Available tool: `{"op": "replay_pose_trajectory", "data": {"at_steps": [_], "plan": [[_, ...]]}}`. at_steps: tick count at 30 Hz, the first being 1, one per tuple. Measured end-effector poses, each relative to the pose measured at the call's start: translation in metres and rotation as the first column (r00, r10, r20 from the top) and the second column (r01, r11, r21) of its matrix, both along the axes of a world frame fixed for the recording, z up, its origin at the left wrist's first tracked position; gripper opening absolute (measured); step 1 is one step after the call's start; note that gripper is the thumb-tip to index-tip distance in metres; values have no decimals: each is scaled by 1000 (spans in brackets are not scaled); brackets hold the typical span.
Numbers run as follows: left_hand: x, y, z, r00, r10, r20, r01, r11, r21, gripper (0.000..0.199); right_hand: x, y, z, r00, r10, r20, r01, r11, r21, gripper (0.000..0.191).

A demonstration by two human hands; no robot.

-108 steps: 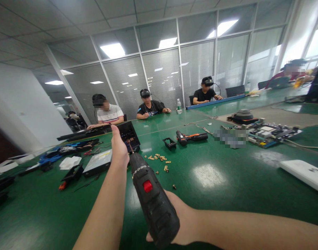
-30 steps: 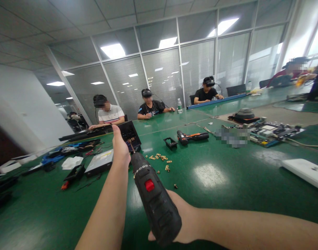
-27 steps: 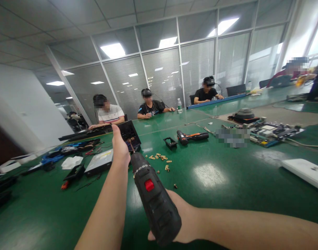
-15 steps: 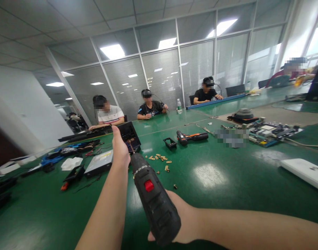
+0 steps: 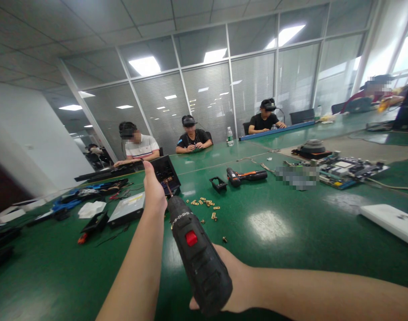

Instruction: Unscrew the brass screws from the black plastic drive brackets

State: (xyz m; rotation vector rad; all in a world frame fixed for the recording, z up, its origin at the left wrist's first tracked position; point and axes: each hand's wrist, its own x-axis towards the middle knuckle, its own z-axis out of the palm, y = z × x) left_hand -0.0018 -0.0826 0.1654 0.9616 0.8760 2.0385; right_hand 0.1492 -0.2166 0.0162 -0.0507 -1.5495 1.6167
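Note:
My right hand (image 5: 235,278) is wrapped round the grip of a black cordless drill (image 5: 199,258) with a red switch on top. The drill's bit points away from me into an open black plastic housing (image 5: 168,171), near brass-coloured parts inside it. My left hand (image 5: 154,187) steadies the tilted housing from its left side, thumb up along the edge; its other fingers are hidden. To the right of the drill's chuck lie several small brass plates (image 5: 208,203) and a few screws (image 5: 224,239), loose on the green table (image 5: 290,272).
A second drill (image 5: 247,175), orange and black, lies beyond the brass plates, beside a small black frame (image 5: 218,183). A silver disc drive (image 5: 127,209) and tangled cables are at the left. Circuit boards (image 5: 344,167) stand at the right. People sit across the table.
My hands, the drill and the housing look unmoved. Across the table, the person in the middle has brought both hands together in front of the chest.

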Motion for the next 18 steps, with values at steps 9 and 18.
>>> {"op": "replay_pose_trajectory", "data": {"at_steps": [9, 18], "plan": [[2, -3, 1, 1000, -5, -11, 6, 999, 52, 42, -1, -1, 4, 999, -17, 34, 18, 999, -28, 99], [0, 0, 0, 1000, 4, -13, -4, 999, 35, 47, -1, 7, -10, 985, -96, 143, 78, 989, 127, 105]]}}
